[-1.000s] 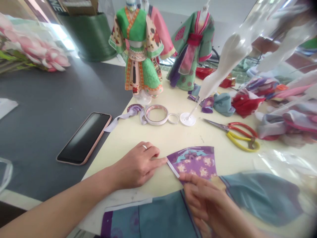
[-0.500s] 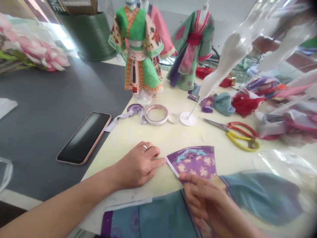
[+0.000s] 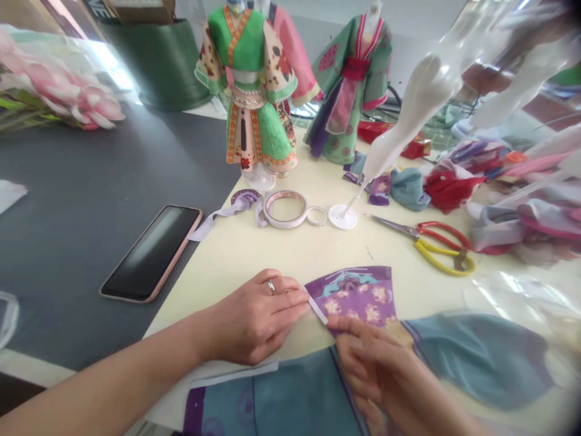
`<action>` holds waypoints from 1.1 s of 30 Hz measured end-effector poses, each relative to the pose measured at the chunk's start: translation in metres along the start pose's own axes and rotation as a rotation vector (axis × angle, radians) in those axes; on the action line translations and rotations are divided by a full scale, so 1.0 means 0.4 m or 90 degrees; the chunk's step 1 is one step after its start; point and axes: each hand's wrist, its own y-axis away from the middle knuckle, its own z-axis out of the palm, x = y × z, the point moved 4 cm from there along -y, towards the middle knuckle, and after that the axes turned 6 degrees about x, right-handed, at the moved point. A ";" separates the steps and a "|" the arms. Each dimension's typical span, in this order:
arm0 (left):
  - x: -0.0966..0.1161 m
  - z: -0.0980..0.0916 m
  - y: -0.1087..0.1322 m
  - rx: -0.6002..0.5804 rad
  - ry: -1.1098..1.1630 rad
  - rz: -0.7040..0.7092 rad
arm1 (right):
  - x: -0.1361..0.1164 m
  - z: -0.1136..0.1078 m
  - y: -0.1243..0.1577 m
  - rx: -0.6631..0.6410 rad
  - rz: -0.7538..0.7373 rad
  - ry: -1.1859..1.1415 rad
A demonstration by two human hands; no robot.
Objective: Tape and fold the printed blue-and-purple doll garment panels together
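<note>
On a cream table (image 3: 236, 266), teal cloth (image 3: 476, 357) lies under and beside the hands. The left hand (image 3: 254, 318), flat and open, has its fingertips on a white strip (image 3: 318, 310) along the edge of a purple flowered piece (image 3: 354, 297). The right hand (image 3: 376, 369), fingers narrowly curled, holds that piece's lower corner. Scissors (image 3: 440, 248) lie ahead of the right hand, a tape roll (image 3: 285, 209) ahead of the left, and a phone (image 3: 152, 253) to its left.

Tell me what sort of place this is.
Most likely a craft workshop making miniature costumes. It shows a small green patterned robe on a stand, steel scissors with red and yellow handles, and a white roll of tape.
</note>
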 end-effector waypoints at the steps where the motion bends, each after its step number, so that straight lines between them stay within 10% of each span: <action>1: 0.002 -0.001 -0.001 0.002 0.006 0.002 | 0.000 0.001 0.000 0.000 -0.001 -0.002; 33: 0.020 0.005 -0.016 -0.043 0.034 0.001 | -0.003 0.001 -0.001 0.010 0.002 -0.006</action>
